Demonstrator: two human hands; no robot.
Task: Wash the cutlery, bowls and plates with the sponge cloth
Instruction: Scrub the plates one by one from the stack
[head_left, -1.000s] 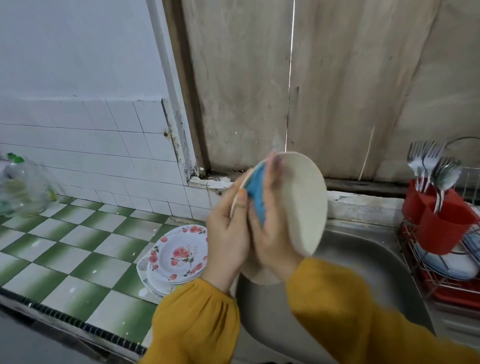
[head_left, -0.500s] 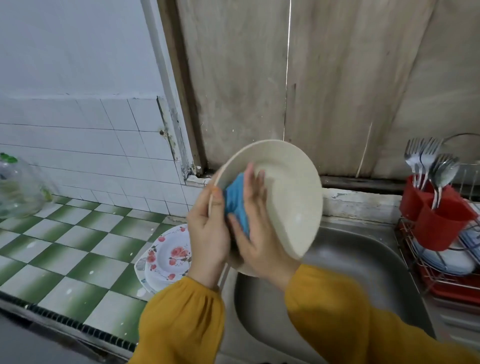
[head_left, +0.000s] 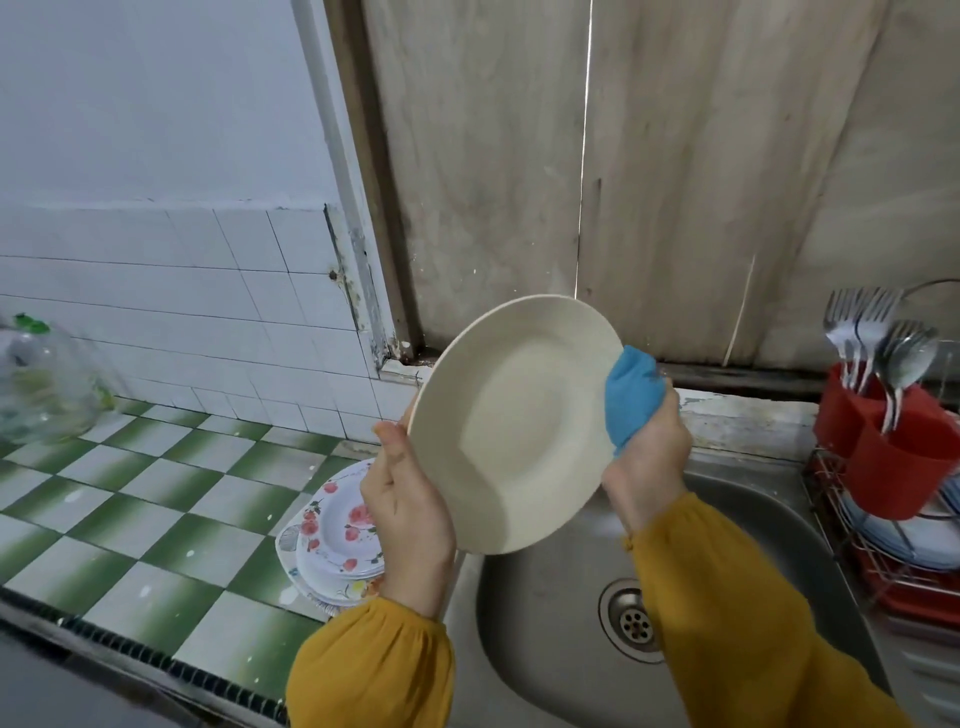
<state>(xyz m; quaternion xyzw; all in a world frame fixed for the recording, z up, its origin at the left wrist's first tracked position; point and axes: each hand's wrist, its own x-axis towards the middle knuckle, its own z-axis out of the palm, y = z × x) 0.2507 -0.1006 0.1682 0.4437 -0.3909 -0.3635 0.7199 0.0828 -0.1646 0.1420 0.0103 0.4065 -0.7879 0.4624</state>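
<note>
Far to the left of the sink (head_left: 545, 665), a clear glass jar (head_left: 47, 384) is standing on the green and white tiled counter (head_left: 130, 499). It is blurred and well apart from the work. Just beside the sink's left edge, a stack of flowered plates (head_left: 332, 525) is lying on the same counter; whether they are washed I cannot tell.

Above that edge the left hand (head_left: 410, 499) is gripping the cream plate (head_left: 519, 421) by its left rim, with the thumb at the rim and the fingers hidden behind. The plate is hanging in the air over the back left part of the sink. It is almost upright, with its face turning to the person and its longer line running up and down, leaning a little right at the top.

At the plate's right rim the blue sponge cloth (head_left: 631, 395) is touching it, and the right hand (head_left: 649, 457) is holding the cloth bunched in curled fingers. So the whole face of the plate is lying to the left of the cloth, and the right hand is the nearer one for wiping. I am judging that the next stroke should go leftward across the face while the left hand is steadying. Nothing is standing between them.

To the right of the sink, a red cutlery holder (head_left: 898, 467) with forks and spoons (head_left: 878, 343) is sitting on a wire rack (head_left: 831, 499), near but not in the way.
</note>
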